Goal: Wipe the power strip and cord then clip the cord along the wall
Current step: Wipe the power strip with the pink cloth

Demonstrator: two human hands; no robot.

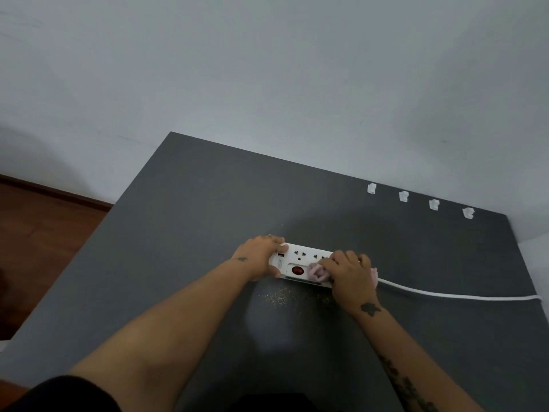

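A white power strip (303, 258) with a red switch lies flat on the dark grey table (193, 218). My left hand (261, 255) grips its left end. My right hand (350, 275) presses a pale pink cloth (318, 272) onto the strip's right half, covering that end. The white cord (451, 295) runs from under my right hand to the table's right edge. Several white cord clips (404, 196) sit in a row along the table's far edge by the wall.
Fine light crumbs or dust (279, 297) speckle the table just in front of the strip. The pale wall (267, 84) rises behind the table. Brown wooden floor (38, 233) shows at the left.
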